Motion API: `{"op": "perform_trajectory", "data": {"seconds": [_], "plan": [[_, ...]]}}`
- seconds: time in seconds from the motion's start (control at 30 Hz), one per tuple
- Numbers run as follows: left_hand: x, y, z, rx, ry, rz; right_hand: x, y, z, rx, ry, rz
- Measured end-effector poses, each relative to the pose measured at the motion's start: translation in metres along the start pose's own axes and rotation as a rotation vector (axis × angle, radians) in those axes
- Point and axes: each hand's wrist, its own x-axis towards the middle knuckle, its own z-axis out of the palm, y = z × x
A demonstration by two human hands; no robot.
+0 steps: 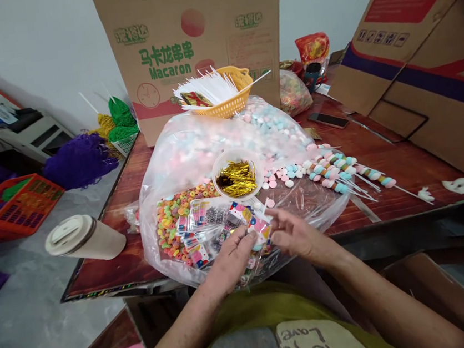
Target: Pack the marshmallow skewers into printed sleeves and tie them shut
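My left hand [233, 256] is closed on a small printed plastic bag [258, 224] with coloured dots, at the front of the table. At the bag's upper right edge are the bent fingers of my right hand [295, 235]; whether they pinch its edge or something small is too fine to tell. Beneath and left of my hands lies a fanned pile of similar clear bags [204, 222]. Colourful ring candies [168, 226] lie left of that pile. Just behind stands a round tub [237, 174] of gold twist ties.
A large clear bag of pastel candies [186, 140] bears a yellow basket [228, 107] of white sticks. Candy skewers [340, 170] lie right. A lidded cup [86, 238] stands left, a phone [328, 120] back right. Cardboard boxes [200, 38] rise behind.
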Motion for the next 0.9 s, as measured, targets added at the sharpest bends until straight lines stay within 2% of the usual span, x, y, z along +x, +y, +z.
{"op": "perform_trajectory", "data": {"seconds": [0.07, 0.17, 0.23, 0.3, 0.37, 0.47, 0.57, 0.63, 0.73, 0.77, 0.8, 0.83, 0.9], "plan": [[0.001, 0.000, -0.002, 0.270, 0.050, 0.135, -0.003, 0.006, 0.002, -0.075, -0.060, 0.071], [0.001, -0.001, -0.003, 0.595, 0.110, 0.300, -0.005, 0.009, 0.008, -0.161, -0.023, 0.078], [0.000, -0.005, -0.002, 0.716, 0.140, 0.408, -0.006, 0.008, 0.014, -0.192, -0.019, 0.083], [-0.001, -0.010, 0.000, 0.741, 0.139, 0.450, -0.008, 0.009, 0.020, -0.181, -0.006, 0.071], [-0.001, -0.012, 0.001, 0.624, 0.071, 0.401, -0.010, 0.013, 0.026, -0.124, 0.023, 0.039], [0.000, -0.005, -0.004, 0.423, -0.171, 0.283, -0.012, 0.021, 0.032, -0.157, 0.058, -0.012], [0.001, 0.011, -0.016, 0.440, -0.344, 0.170, -0.009, 0.022, 0.030, -0.606, 0.104, -0.239], [0.001, 0.021, -0.024, 0.461, -0.377, 0.098, -0.005, 0.016, 0.023, -0.909, 0.145, -0.406], [0.001, 0.026, -0.031, 0.411, -0.343, -0.045, -0.002, -0.001, 0.011, -1.169, 0.361, -0.644], [0.001, 0.025, -0.031, 0.372, -0.321, -0.084, -0.002, -0.006, 0.009, -1.257, 0.372, -0.751], [0.001, 0.023, -0.030, 0.324, -0.297, -0.103, -0.003, -0.009, 0.007, -1.357, 0.305, -0.866], [0.001, 0.020, -0.029, 0.274, -0.274, -0.099, -0.005, -0.011, 0.006, -1.455, 0.159, -0.964], [0.002, 0.015, -0.026, 0.172, -0.209, -0.043, -0.008, -0.009, 0.007, -1.592, -0.203, -1.070]]}}
